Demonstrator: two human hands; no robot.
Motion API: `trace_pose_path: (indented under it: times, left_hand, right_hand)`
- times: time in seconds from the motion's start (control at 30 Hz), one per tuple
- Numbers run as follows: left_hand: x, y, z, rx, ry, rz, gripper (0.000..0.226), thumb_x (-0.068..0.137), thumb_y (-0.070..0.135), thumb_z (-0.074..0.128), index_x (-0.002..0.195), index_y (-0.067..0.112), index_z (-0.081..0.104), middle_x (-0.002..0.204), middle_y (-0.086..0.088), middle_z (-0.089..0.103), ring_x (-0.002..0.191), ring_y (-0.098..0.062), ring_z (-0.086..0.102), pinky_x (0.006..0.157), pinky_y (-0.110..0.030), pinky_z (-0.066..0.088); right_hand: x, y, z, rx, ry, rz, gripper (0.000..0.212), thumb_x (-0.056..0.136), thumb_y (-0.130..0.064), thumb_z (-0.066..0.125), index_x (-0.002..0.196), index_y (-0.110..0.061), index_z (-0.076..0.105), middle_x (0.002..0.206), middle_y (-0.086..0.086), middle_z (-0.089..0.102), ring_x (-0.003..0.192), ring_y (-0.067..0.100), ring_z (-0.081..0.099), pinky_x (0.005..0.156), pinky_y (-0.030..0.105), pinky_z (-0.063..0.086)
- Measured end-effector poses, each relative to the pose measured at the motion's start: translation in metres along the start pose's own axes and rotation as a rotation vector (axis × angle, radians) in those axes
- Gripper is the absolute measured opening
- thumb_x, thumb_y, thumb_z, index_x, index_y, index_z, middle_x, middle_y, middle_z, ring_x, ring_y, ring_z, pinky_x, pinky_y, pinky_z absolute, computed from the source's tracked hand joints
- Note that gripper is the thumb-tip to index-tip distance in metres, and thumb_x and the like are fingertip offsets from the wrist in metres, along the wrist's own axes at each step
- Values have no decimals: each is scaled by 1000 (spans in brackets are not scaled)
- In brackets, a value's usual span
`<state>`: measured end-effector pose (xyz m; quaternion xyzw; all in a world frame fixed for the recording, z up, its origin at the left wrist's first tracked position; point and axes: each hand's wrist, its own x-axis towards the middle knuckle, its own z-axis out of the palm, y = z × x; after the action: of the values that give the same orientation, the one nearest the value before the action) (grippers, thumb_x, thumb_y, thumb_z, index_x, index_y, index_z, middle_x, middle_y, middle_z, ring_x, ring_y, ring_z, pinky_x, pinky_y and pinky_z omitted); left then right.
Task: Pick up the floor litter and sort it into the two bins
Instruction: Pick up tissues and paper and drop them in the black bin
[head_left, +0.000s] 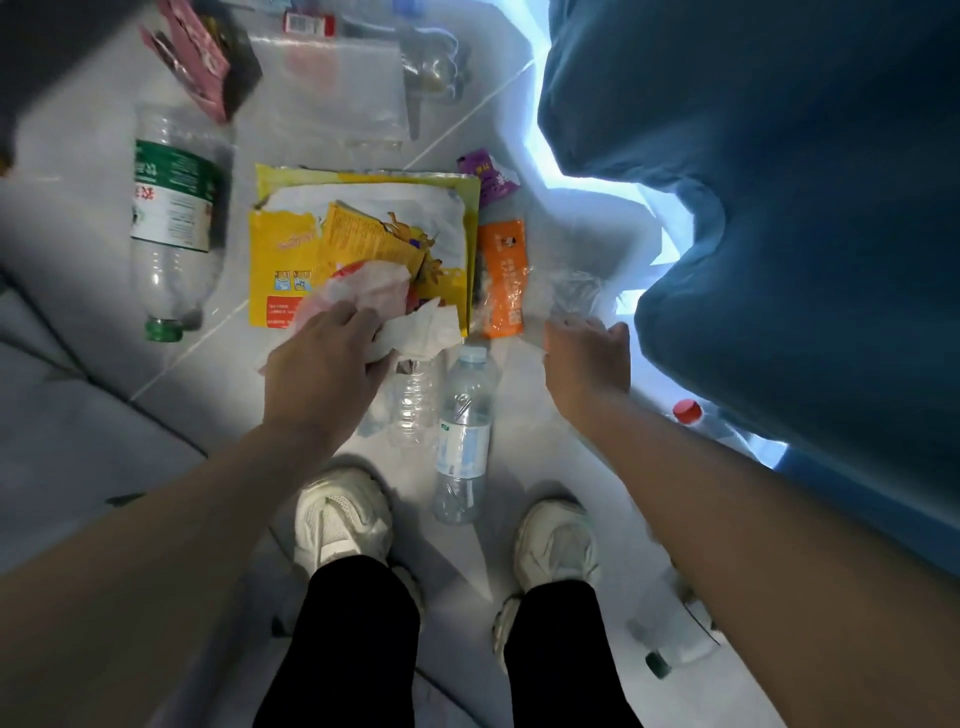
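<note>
Litter covers the pale tiled floor in front of my feet. My left hand (324, 358) grips a crumpled white tissue (423, 332) together with thin pinkish plastic (363, 286), on top of a torn yellow snack bag (363, 228). My right hand (584, 364) pinches a crinkled clear plastic wrapper (574, 291) beside an orange packet (501, 278). Two small clear bottles (462, 436) lie between my hands. A large green-label bottle (171, 218) lies at the left. No bin is in view.
A big blue fabric mass (779, 208) fills the right side. A purple wrapper (488, 174), a clear plastic bag (332, 88) and a pink packet (192, 57) lie farther off. A red-capped bottle (688, 413) sits by the blue fabric. My white shoes (343, 514) stand below.
</note>
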<state>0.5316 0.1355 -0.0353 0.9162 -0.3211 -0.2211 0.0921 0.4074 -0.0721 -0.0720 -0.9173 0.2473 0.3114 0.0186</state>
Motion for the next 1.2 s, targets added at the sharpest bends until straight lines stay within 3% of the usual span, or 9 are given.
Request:
trace_pose_path:
  times: [0.1, 0.2, 0.3, 0.47, 0.7, 0.9, 1.1, 1.2]
  left_hand:
    - [-9, 8, -33, 6, -2, 27, 20, 78, 21, 73, 90, 8, 63, 89, -9, 62, 76, -33, 61, 52, -29, 37]
    - [-23, 23, -75, 16, -41, 48, 22, 74, 18, 76, 88, 8, 63, 86, -9, 62, 74, -34, 61, 50, -34, 44]
    - [-39, 45, -126, 33, -40, 69, 21, 71, 16, 76, 84, 8, 61, 83, -10, 61, 70, -35, 61, 48, -32, 41]
    - [-77, 90, -219, -2, 33, -31, 16, 74, 15, 73, 84, 8, 61, 84, -10, 61, 72, -35, 60, 51, -26, 27]
    - [-149, 156, -360, -144, 47, -115, 11, 82, 16, 64, 83, 7, 57, 87, -11, 58, 80, -35, 58, 53, -30, 33]
    - [-218, 195, -459, -190, 20, 29, 14, 83, 18, 65, 83, 7, 56, 89, -11, 58, 81, -37, 57, 56, -31, 33]
    - [-272, 234, -511, -206, 25, 223, 14, 83, 16, 67, 90, 4, 64, 93, -13, 63, 83, -37, 58, 62, -33, 39]
    - [-292, 255, -517, -205, 11, 299, 17, 81, 16, 68, 92, 3, 65, 93, -13, 63, 83, -36, 59, 62, -34, 43]
  right_hand:
    - [-21, 10, -32, -15, -37, -15, 25, 92, -15, 60, 117, -16, 60, 113, 5, 65, 103, 23, 60, 91, 35, 37]
    - [-48, 18, -73, -8, -52, -53, 22, 92, -17, 59, 115, -15, 61, 114, 6, 65, 106, 24, 58, 92, 36, 37]
    - [-82, 23, -121, 26, -50, -67, 20, 91, -14, 57, 111, -15, 60, 112, 5, 64, 106, 25, 57, 90, 36, 36]
    - [-158, 38, -206, 122, -62, -20, 17, 92, -13, 52, 107, -17, 60, 109, 4, 62, 106, 26, 55, 89, 37, 33]
    - [-300, 73, -327, 256, 31, 73, 12, 90, -13, 51, 94, -16, 62, 104, 6, 58, 103, 28, 53, 84, 39, 34]
    - [-431, 89, -394, 468, 289, 299, 8, 81, -12, 63, 73, -14, 59, 86, 9, 56, 83, 33, 55, 70, 38, 41]
    - [-533, 100, -407, 634, 375, 509, 7, 82, -15, 63, 76, -13, 62, 93, 6, 56, 93, 27, 54, 74, 33, 34]
    - [-572, 105, -401, 787, 479, 539, 3, 83, -10, 63, 81, -8, 63, 99, 5, 62, 95, 25, 57, 79, 33, 42]
